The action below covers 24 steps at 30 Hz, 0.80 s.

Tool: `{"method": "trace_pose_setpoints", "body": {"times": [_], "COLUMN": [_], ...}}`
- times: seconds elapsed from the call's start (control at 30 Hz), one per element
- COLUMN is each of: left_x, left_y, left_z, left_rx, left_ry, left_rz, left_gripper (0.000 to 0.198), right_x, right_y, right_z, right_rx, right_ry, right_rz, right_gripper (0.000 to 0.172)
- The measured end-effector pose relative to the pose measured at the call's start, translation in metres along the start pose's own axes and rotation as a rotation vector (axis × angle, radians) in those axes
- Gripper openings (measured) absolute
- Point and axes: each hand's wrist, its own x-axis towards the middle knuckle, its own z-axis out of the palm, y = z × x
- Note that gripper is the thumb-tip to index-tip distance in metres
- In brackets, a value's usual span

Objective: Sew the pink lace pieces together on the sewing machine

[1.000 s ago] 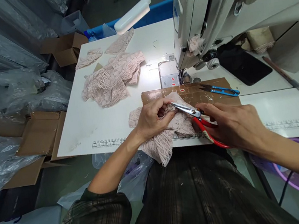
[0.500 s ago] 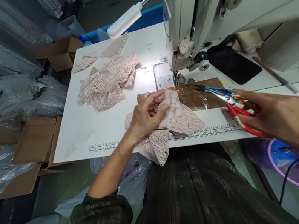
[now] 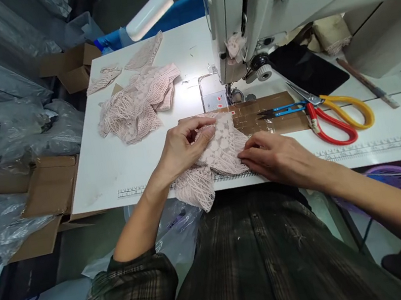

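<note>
A piece of pale pink lace (image 3: 223, 148) lies at the table's front edge, one end hanging over it. My left hand (image 3: 181, 148) pinches its upper left part between thumb and fingers. At the lace's right edge, my right hand (image 3: 274, 155) has its fingertips closed on the fabric. Right of that hand rest scissors (image 3: 327, 111) with one red and one yellow handle, blades pointing up and left. Blue thread snips (image 3: 284, 110) lie beside them on a brown taped strip (image 3: 257, 122). The lace under my left fingers is partly hidden.
The sewing machine (image 3: 233, 21) stands behind the lace, its needle area lit by a white lamp (image 3: 150, 12). More pink lace (image 3: 139, 106) is heaped on the table's left. A black phone-like slab (image 3: 310, 70) lies under the machine arm. A printed ruler (image 3: 377, 146) runs along the front edge.
My right hand has put the scissors down on the table at the right and moved left to the lace's edge. My left hand keeps hold of the lace. The view has shifted slightly.
</note>
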Motion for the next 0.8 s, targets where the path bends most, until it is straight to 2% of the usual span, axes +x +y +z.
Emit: {"method": "trace_pose_setpoints", "body": {"times": [0.17,0.4,0.5,0.57,0.63,0.67,0.73,0.8], "left_x": [0.004,0.003,0.001,-0.001,-0.003,-0.003,-0.005,-0.008], "left_y": [-0.002,-0.009,-0.01,-0.007,-0.001,0.001,0.005,0.005], "left_z": [0.005,0.008,0.007,0.003,-0.004,-0.009,-0.022,-0.035], "left_rx": [-0.003,0.001,-0.004,-0.017,-0.056,-0.088,-0.152,-0.175], "left_ry": [0.125,0.132,0.147,0.152,0.171,0.193,0.274,0.408], "left_rz": [-0.042,0.002,-0.022,-0.06,-0.089,-0.089,-0.072,-0.057], "left_gripper": [0.018,0.016,0.017,0.02,0.024,0.026,0.029,0.032], "right_x": [-0.006,0.007,0.009,0.006,0.002,0.001,0.002,0.01], "right_y": [0.001,-0.011,-0.015,-0.017,-0.018,-0.019,-0.019,-0.014], "right_z": [0.0,0.005,0.007,0.001,-0.014,-0.024,-0.043,-0.054], "right_rx": [0.036,-0.116,-0.064,0.084,0.353,0.517,0.83,0.971], "right_ry": [-0.016,0.034,0.003,0.021,0.034,-0.005,-0.212,-0.411], "right_rz": [-0.032,-0.006,0.019,0.063,0.126,0.148,0.124,0.106], "right_gripper": [0.027,0.03,0.029,0.025,0.019,0.016,0.014,0.018]}}
